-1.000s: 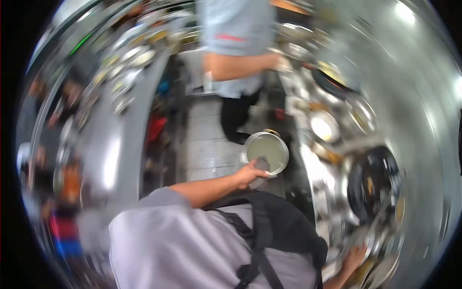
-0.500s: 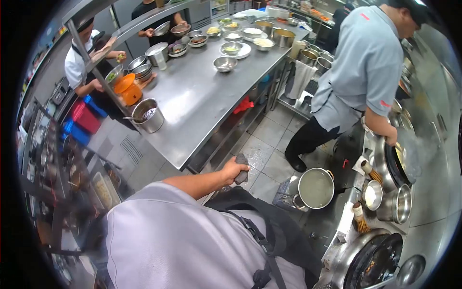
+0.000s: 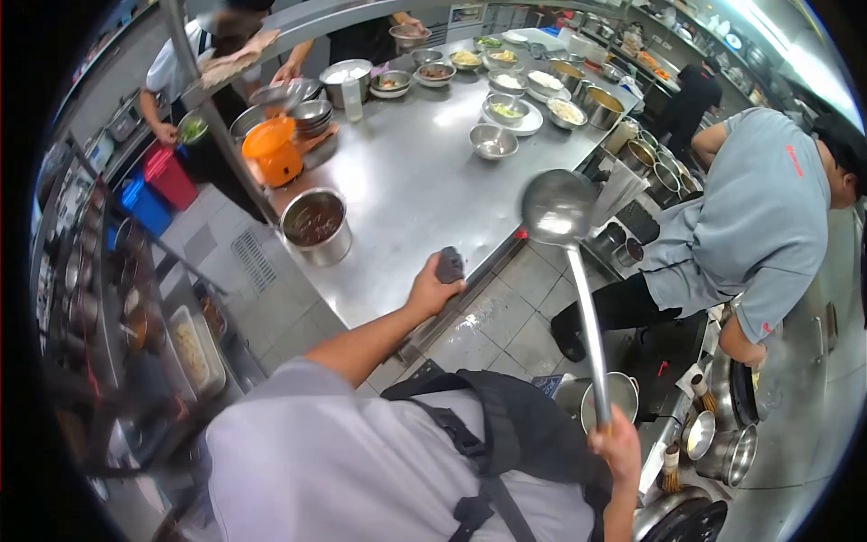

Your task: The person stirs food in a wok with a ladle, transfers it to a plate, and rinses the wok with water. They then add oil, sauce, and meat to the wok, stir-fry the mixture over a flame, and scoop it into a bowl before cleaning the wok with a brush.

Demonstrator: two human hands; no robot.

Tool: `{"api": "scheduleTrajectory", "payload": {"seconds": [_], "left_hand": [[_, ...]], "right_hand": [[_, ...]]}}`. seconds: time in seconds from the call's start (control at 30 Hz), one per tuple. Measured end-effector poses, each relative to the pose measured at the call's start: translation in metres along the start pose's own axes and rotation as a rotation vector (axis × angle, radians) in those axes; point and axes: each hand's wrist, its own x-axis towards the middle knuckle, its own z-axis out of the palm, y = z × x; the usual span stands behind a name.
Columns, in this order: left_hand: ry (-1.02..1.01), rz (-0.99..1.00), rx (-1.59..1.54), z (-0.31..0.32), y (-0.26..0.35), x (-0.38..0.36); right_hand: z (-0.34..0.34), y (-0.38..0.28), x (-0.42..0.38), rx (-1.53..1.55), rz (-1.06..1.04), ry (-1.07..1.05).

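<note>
My right hand (image 3: pixel 618 444) is closed round the handle of a large steel ladle (image 3: pixel 556 208). The ladle points up and away from me, its bowl raised near the table's right edge. Gripped in my left hand (image 3: pixel 430 289) is a bunched dark grey cloth (image 3: pixel 450 265), held near the front edge of the steel table (image 3: pixel 397 203). Below the ladle's handle stands a large pot (image 3: pixel 625 395), partly covered by the handle and my hand.
A pot of dark sauce (image 3: pixel 314 228) and an orange container (image 3: pixel 271 152) stand on the table's left side. Several bowls of food line its far end. A co-worker in grey (image 3: pixel 745 212) bends over the stove at right. Two other people stand behind the table.
My right hand has come into view with the ladle. My left hand has risen slightly with the cloth. The view has shifted, and the co-worker in grey leans further over the stove.
</note>
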Motion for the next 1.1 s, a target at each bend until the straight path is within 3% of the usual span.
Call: {"api": "scheduleTrajectory", "payload": {"seconds": [0.03,0.13,0.17,0.23,0.33,0.47,0.53,0.73,0.9,1.0,1.1], "left_hand": [[0.021,-0.005,0.035,-0.012,0.005,0.007],[-0.003,0.088,0.099,-0.032,-0.02,0.023],[0.014,0.019,0.082,-0.035,-0.02,0.025],[0.02,-0.049,0.064,-0.035,-0.02,0.022],[-0.034,0.052,0.175,-0.034,-0.016,0.02],[-0.052,0.08,0.219,-0.033,-0.02,0.021],[-0.042,0.098,0.221,-0.032,-0.017,0.021],[-0.02,0.093,0.216,-0.03,-0.012,0.018],[-0.004,0.147,0.193,-0.03,-0.026,0.02],[-0.025,0.113,0.187,-0.035,-0.013,0.014],[-0.022,0.126,0.211,-0.036,-0.006,0.014]], "right_hand": [[0.012,-0.019,0.031,0.253,0.065,-0.126],[0.052,-0.053,0.11,0.561,0.148,-0.324],[0.064,-0.054,0.132,0.686,0.168,-0.372],[0.085,-0.063,0.167,0.729,0.136,-0.358],[0.089,-0.085,0.211,0.812,0.044,-0.338],[0.069,-0.144,0.278,0.803,-0.06,-0.197],[0.046,-0.196,0.324,0.587,-0.107,-0.216],[-0.004,-0.315,0.41,0.71,-0.002,-0.105],[-0.033,-0.332,0.455,0.604,-0.174,-0.211],[-0.022,-0.345,0.45,0.604,-0.141,-0.013],[-0.022,-0.348,0.455,0.618,-0.103,-0.028]]}}
